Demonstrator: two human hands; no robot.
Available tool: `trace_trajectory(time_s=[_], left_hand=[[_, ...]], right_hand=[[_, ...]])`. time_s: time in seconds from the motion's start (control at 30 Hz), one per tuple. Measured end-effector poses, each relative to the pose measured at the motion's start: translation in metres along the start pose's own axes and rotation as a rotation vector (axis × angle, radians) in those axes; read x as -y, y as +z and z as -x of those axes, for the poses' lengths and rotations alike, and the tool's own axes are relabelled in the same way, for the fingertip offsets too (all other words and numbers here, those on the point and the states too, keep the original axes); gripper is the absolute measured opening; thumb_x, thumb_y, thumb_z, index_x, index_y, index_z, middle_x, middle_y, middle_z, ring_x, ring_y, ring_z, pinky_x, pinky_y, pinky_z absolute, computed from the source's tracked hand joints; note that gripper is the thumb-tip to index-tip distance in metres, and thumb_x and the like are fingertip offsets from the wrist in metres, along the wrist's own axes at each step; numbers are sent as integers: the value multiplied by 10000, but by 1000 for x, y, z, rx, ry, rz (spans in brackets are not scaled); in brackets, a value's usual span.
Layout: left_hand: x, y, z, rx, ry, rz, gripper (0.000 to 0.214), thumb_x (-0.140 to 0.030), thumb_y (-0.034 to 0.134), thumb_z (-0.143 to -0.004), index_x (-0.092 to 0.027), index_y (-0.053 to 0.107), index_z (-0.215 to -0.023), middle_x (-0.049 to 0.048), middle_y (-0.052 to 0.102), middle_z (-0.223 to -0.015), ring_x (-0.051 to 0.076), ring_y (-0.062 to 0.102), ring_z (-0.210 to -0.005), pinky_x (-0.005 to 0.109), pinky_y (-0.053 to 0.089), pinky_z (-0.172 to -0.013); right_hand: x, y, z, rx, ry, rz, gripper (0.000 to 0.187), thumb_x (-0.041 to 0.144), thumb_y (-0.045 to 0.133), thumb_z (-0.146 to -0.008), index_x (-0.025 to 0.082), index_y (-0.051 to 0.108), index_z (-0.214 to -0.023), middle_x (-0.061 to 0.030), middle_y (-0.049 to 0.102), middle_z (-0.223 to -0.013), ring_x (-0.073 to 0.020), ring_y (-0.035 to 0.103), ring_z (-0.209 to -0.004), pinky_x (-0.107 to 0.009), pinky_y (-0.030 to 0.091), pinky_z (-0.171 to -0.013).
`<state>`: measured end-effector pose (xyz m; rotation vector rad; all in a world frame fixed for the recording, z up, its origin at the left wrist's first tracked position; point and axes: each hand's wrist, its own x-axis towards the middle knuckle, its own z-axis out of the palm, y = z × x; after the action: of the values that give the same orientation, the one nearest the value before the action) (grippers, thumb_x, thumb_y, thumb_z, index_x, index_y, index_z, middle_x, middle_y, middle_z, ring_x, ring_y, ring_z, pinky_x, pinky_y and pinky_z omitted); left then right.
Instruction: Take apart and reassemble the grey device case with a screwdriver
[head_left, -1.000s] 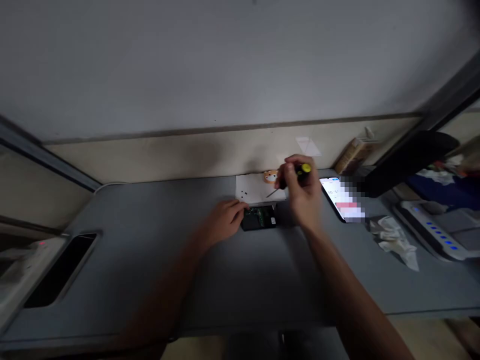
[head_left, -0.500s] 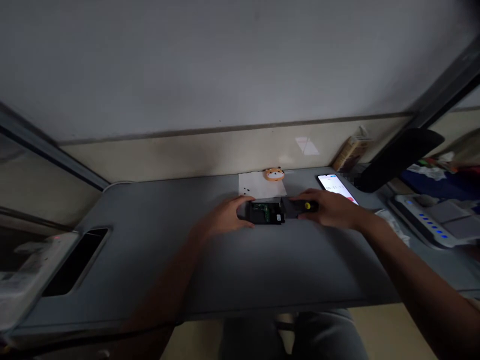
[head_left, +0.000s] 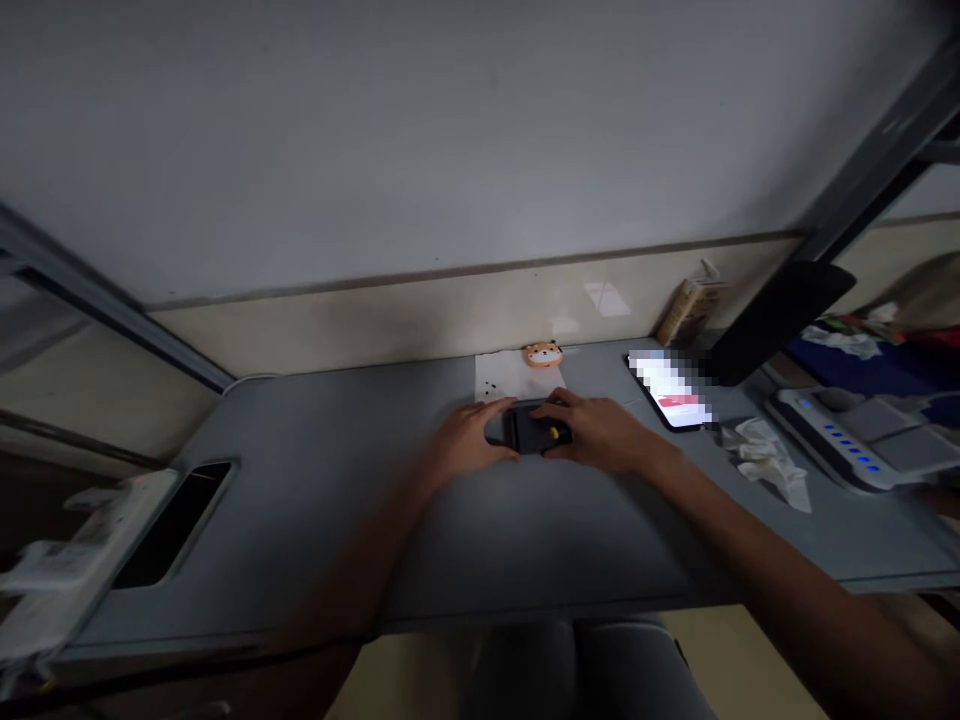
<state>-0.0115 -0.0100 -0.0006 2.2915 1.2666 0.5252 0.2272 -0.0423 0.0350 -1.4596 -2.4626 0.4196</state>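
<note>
A small black device [head_left: 528, 428] lies on the grey desk [head_left: 480, 530], its dark cover in place on top. My left hand [head_left: 469, 442] grips its left end with curled fingers. My right hand [head_left: 596, 432] rests on its right side, fingers closed round a screwdriver with a yellow-tipped black handle [head_left: 553, 433]. Just behind the device lies a white sheet of paper [head_left: 510, 378] with several tiny dark screws [head_left: 490, 385] on it. A small orange animal-shaped figure [head_left: 543, 354] sits at the paper's far edge.
A lit phone [head_left: 670, 392] lies to the right, with a crumpled tissue [head_left: 765, 455] beside it. A power strip with blue lights [head_left: 840, 440] sits further right. A carton [head_left: 688, 308] leans at the wall. A dark slot [head_left: 174, 522] cuts the desk's left side.
My right hand came down from above the paper with the screwdriver and moved left onto the device. The circuit board that showed earlier is now under a dark cover.
</note>
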Motion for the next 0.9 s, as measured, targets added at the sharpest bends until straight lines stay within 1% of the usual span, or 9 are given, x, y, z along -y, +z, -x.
trace_trajectory(time_s=[0.1, 0.13, 0.2, 0.27, 0.33, 0.43, 0.5, 0.67, 0.9], left_hand=[[3, 1, 0, -4, 15, -6, 878, -298, 930, -669, -281, 543, -1457, 79, 683, -1375, 303, 654, -1254, 428, 528, -1070], [4, 1, 0, -3, 34, -9, 880, -294, 934, -666, -281, 541, -1454, 80, 683, -1374, 301, 656, -1253, 428, 527, -1073], [4, 2, 0, 9, 83, -17, 838, -287, 935, -670, -264, 563, -1421, 84, 678, -1378, 296, 647, -1265, 430, 515, -1091], [4, 2, 0, 15, 128, -18, 768, -287, 923, -691, -255, 586, -1381, 84, 657, -1401, 290, 633, -1283, 429, 504, -1107], [2, 2, 0, 18, 157, -12, 698, -285, 899, -728, -247, 597, -1356, 91, 640, -1416, 282, 630, -1283, 423, 505, -1108], [1, 1, 2, 7, 178, -12, 628, -296, 854, -783, -229, 596, -1351, 110, 630, -1415, 284, 629, -1278, 425, 511, -1105], [0, 1, 3, 1, 184, -22, 607, -314, 829, -806, -239, 589, -1359, 107, 628, -1414, 289, 625, -1281, 435, 513, -1105], [3, 2, 4, 9, 190, -46, 612, -361, 805, -818, -243, 571, -1371, 112, 621, -1422, 300, 613, -1296, 454, 505, -1114], [4, -1, 5, 10, 198, -30, 602, -408, 781, -827, -241, 571, -1366, 116, 639, -1404, 308, 633, -1265, 476, 517, -1095]], right_hand=[[11, -2, -8, -24, -75, -140, 415, 303, 808, -782, 308, 733, -1191, -58, 696, -1234, -199, 705, -832, -331, 528, -772], [14, -5, -10, -86, -110, -228, 313, 322, 765, -828, 309, 745, -1141, -45, 707, -1190, -196, 698, -851, -339, 533, -789], [21, -12, -13, -307, -160, -441, 175, 391, 639, -934, 287, 757, -1011, -37, 725, -1025, -202, 685, -899, -364, 539, -840], [22, -19, -17, -580, -90, -647, 317, 517, 556, -969, 259, 734, -924, -43, 727, -926, -205, 679, -885, -372, 544, -832], [18, -22, -22, -688, 69, -814, 502, 676, 478, -950, 242, 716, -868, -34, 705, -790, -190, 663, -746, -343, 540, -713], [3, -13, -32, -659, 352, -965, 688, 847, 410, -859, 223, 658, -708, 37, 453, -442, -130, 442, -409, -285, 370, -443], [-6, 0, -38, -688, 449, -1099, 687, 894, 471, -782, 228, 610, -688, 53, 429, -414, -112, 383, -359, -275, 287, -386], [-16, 27, -46, -596, 449, -1184, 665, 872, 630, -675, 218, 638, -794, 13, 639, -578, -105, 485, -413, -258, 336, -418], [-16, 31, -46, -546, 430, -1061, 654, 832, 598, -742, 200, 683, -886, -3, 691, -668, -111, 466, -501, -262, 363, -485]])
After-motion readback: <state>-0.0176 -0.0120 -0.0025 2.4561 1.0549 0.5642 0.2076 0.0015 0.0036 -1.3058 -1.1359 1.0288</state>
